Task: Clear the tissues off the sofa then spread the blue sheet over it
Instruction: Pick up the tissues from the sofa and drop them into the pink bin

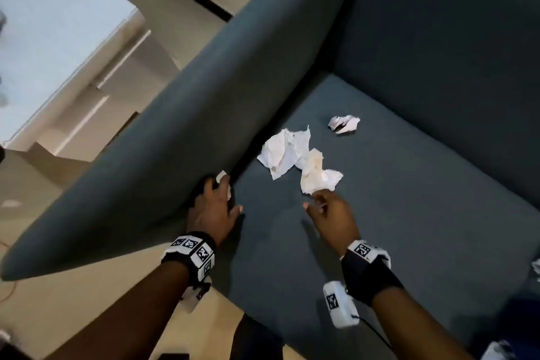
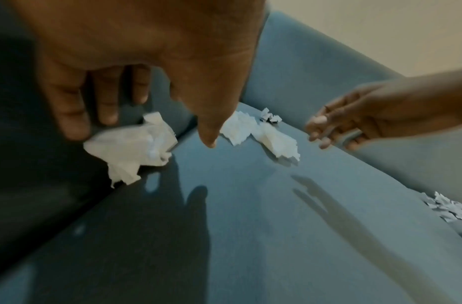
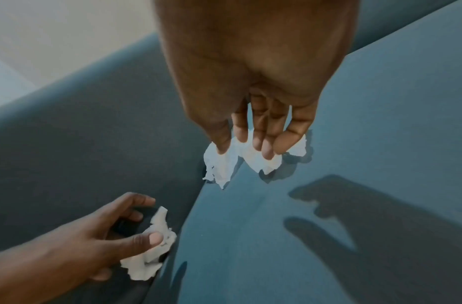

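The dark teal sofa has crumpled white tissues on its seat. One tissue lies in the crease by the left armrest. My left hand reaches over it with spread fingers, the fingertips at its edge and the thumb apart. Two larger tissues lie mid-seat. My right hand hovers at the nearer one, fingers loosely extended and holding nothing. A small tissue lies farther back. I cannot make out the blue sheet.
More tissue scraps lie at the seat's right and front edge. The sofa's backrest rises beyond the seat. Beige floor and a white cabinet lie left of the armrest.
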